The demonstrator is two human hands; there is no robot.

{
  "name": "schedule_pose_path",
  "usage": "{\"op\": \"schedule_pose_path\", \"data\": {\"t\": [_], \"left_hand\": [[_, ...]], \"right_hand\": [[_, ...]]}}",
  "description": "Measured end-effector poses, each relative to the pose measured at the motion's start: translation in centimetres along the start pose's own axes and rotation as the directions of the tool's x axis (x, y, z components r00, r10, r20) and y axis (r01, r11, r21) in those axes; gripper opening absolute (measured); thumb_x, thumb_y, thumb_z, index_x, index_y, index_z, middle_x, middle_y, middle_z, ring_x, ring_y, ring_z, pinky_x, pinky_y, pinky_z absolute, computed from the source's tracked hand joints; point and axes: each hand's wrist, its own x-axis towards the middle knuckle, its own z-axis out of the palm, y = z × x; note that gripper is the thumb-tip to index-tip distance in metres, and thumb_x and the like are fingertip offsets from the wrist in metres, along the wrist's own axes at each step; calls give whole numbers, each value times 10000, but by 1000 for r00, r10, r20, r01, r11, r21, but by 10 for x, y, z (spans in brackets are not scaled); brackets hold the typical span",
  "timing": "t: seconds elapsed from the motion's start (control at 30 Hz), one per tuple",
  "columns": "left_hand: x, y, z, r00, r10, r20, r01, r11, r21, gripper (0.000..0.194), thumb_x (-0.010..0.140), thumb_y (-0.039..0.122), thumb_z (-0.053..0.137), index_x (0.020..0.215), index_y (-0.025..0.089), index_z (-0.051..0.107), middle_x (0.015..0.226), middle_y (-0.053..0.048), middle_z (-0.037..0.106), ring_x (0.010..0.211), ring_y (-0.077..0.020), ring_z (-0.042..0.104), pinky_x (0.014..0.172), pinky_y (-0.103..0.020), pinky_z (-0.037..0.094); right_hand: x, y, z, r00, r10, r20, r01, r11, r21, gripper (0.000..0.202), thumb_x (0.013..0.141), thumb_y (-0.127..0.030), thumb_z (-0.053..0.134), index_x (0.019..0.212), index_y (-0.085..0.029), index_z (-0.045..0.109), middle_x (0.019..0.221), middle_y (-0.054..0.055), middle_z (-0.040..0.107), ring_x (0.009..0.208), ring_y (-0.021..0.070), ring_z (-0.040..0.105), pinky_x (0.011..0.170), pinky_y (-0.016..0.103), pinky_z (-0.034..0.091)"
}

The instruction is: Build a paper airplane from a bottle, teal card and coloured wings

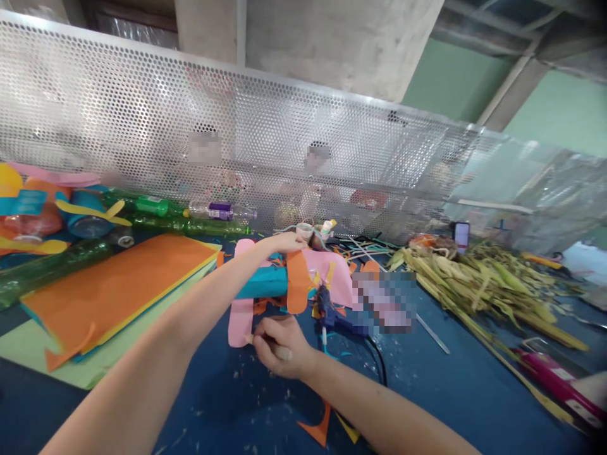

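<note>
A blue paper-covered tube [263, 282] lies on the table between my hands. An orange paper piece with rounded ends [298, 287] crosses it, and a long pink strip [241, 316] passes under its left end. My left hand [290, 242] is at the far end of the orange piece; its fingers are mostly hidden. My right hand [284, 346] is closed round a short pale stick, whose tip meets the near end of the pink strip. A dark blue glue gun [339, 317] lies just right of the tube, beside a larger pink sheet [336, 278].
Orange and green sheets [128, 291] are stacked at left, near plastic bottles [190, 224] and a decorated bottle craft [90, 212]. Dry husks [493, 284] and a magenta tool [559, 379] lie at right. Behind the table stands a perforated metal screen [284, 126], with people beyond it.
</note>
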Motion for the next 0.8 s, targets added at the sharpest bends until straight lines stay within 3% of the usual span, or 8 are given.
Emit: {"op": "schedule_pose_path", "data": {"t": [0.13,0.23,0.33,0.53,0.8], "left_hand": [[-27,-12,-18,985,37,168,-27,998,-63,558,762,486,610,1235,201,530,1193,-69,606,1045,-226,587,822,-277,486],[-42,-19,-29,943,55,327,-22,994,-105,918,529,344,797,1353,258,400,1168,-59,627,1087,-224,582,828,-269,486],[-45,-22,-30,870,71,488,27,981,-191,1072,454,239,809,1402,286,309,1185,-73,618,1133,-249,564,845,-313,484],[-32,-22,-16,919,-4,394,130,947,-295,1082,445,244,788,1408,290,297,1284,-117,552,1130,-286,562,761,-311,513],[-38,-38,-20,938,-24,346,159,916,-368,1086,398,209,788,1379,325,338,1150,-61,628,829,-214,670,611,-270,530]], "right_hand": [[0,-1,0,1000,-9,-7,9,1000,-5,149,813,-221,414,667,-226,385,469,-55,425,431,99,427,452,204,344],[0,-1,0,1000,-17,-10,17,1000,-4,144,817,-221,410,674,-226,391,474,-52,435,436,101,436,460,205,354],[0,-1,1,1000,-15,-14,15,1000,8,142,813,-210,418,674,-226,394,481,-49,440,439,102,432,459,206,352],[-2,0,1,1000,2,6,-2,1000,9,149,826,-207,419,678,-223,409,494,-37,478,453,108,463,475,208,371],[0,-2,-2,999,-29,-19,29,1000,7,135,819,-197,417,687,-220,435,512,-29,521,464,106,497,479,207,384]]}}
